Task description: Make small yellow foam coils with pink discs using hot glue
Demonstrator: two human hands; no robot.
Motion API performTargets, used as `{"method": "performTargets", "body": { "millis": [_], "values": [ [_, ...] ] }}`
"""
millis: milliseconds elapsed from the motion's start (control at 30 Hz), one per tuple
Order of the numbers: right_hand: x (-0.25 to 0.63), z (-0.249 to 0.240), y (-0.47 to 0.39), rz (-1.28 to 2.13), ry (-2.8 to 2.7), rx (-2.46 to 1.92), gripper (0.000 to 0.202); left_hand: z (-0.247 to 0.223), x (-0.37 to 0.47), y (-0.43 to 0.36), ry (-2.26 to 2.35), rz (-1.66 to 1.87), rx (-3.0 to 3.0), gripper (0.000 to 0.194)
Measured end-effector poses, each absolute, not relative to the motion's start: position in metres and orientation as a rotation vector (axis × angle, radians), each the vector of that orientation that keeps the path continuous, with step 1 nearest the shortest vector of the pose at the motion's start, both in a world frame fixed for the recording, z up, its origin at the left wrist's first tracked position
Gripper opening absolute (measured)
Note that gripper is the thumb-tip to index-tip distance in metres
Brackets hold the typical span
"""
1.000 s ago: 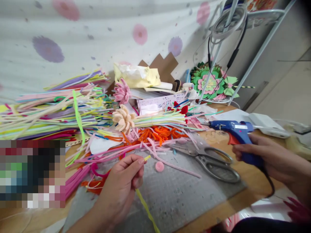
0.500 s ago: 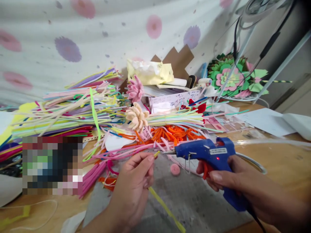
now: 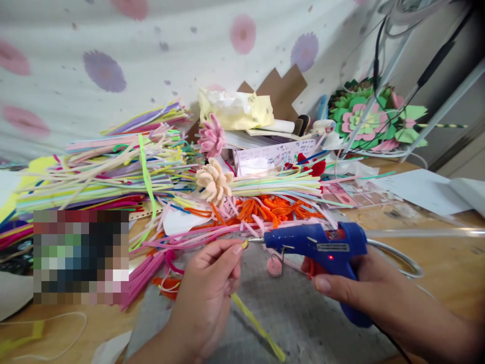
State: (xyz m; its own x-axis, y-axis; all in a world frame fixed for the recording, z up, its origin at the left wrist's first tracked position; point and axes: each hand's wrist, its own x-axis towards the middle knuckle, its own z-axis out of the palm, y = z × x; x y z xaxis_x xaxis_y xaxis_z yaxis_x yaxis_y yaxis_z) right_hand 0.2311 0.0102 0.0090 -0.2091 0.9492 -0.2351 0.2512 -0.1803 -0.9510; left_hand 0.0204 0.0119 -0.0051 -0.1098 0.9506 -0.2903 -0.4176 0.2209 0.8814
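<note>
Glue gun [image 3: 314,241] looks stiff, right hand [image 3: 373,288] wrapped round its handle [image 3: 356,314]. At its nozzle [image 3: 256,240], left hand [image 3: 210,283] pinches a yellow strip [image 3: 256,323] — probably light and bendy, best held near the end.

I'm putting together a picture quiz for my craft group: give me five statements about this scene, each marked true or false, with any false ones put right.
1. The right hand grips a glue gun. True.
2. The nozzle points toward the left hand. True.
3. The left hand is empty. False: it pinches a yellow strip.
4. The glue gun shows a green light. False: a red light glows.
5. The cream flower appears below the pink flower in the picture. True.
</note>
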Motion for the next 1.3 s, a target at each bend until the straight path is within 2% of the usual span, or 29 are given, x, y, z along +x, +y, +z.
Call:
{"method": "performTargets", "body": {
  "millis": [567, 1300],
  "values": [
    [0.2376, 0.0082, 0.0033, 1.260, -1.633, -1.411, 0.027, -0.0038, 0.0227, 0.0080, 1.122, 1.271, 0.658, 0.012],
    [0.2413, 0.0111, 0.0053, 1.083, -1.754, -1.410, 0.029, -0.0061, 0.0236, 0.0069, 1.184, 1.276, 0.754, 0.009]
  ]
}}
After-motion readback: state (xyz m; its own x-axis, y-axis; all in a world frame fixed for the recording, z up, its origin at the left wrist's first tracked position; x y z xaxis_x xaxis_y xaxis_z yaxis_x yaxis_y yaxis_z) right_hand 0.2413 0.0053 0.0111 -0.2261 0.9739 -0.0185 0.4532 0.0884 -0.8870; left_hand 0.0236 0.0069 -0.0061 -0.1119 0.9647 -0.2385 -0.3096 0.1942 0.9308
